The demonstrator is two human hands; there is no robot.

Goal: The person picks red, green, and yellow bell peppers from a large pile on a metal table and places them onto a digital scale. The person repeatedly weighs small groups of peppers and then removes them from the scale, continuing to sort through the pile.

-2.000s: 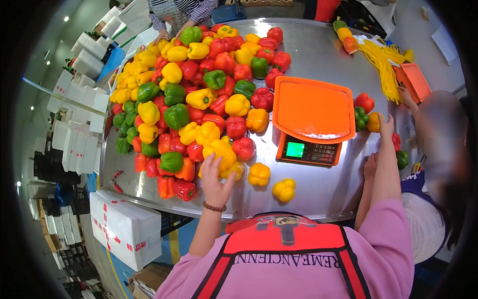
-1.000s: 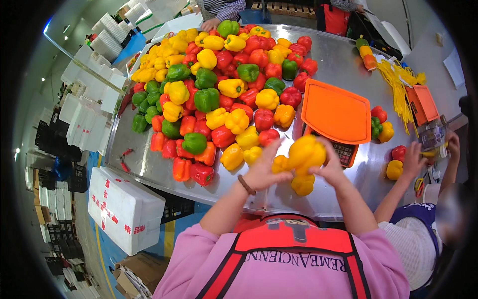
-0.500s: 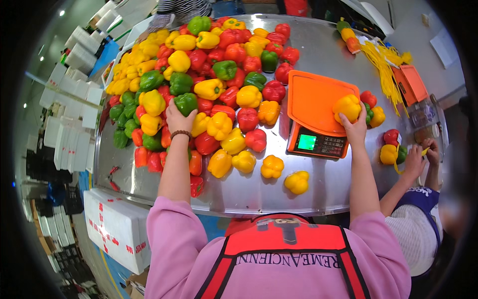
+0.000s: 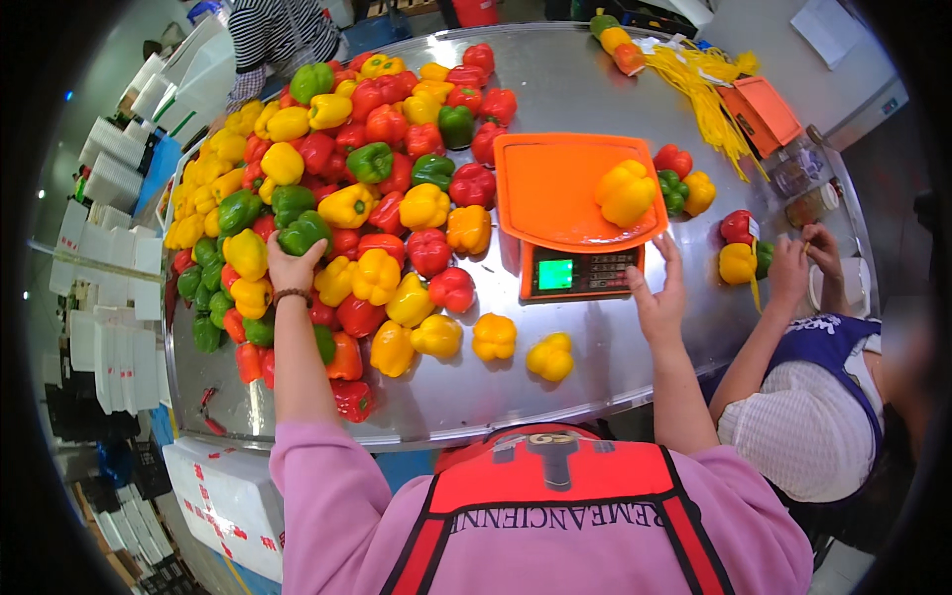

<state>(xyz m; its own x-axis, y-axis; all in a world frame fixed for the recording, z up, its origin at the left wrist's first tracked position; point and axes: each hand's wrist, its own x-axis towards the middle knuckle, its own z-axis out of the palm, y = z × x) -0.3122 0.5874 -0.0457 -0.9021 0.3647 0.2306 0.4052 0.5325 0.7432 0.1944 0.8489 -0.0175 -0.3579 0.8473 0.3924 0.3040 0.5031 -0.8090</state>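
My left hand (image 4: 290,270) is closed around a green bell pepper (image 4: 303,234) at the near side of a large heap of red, yellow and green peppers. A yellow bell pepper (image 4: 626,194) rests by itself on the right part of the orange tray (image 4: 540,188) of a digital scale (image 4: 585,281). The scale's small display glows green. Just off the scale's near right corner, my right hand (image 4: 658,300) is open, its thumb and fingers apart and nothing between them. Two single yellow peppers (image 4: 550,357) (image 4: 494,337) lie on the table in front of the scale.
A red, green and yellow pepper trio (image 4: 684,183) sits right of the scale. Beyond lie yellow ties (image 4: 699,94), an orange tray (image 4: 762,114) and jars (image 4: 811,203). A co-worker's hands (image 4: 798,263) handle a yellow strip beside another trio. Red-handled snippers (image 4: 209,412) lie at the table's left edge.
My right hand has let go of the yellow pepper, leaving it on the scale tray, and has drawn back toward me. My left hand still grips the green pepper. The view has shifted rightward.
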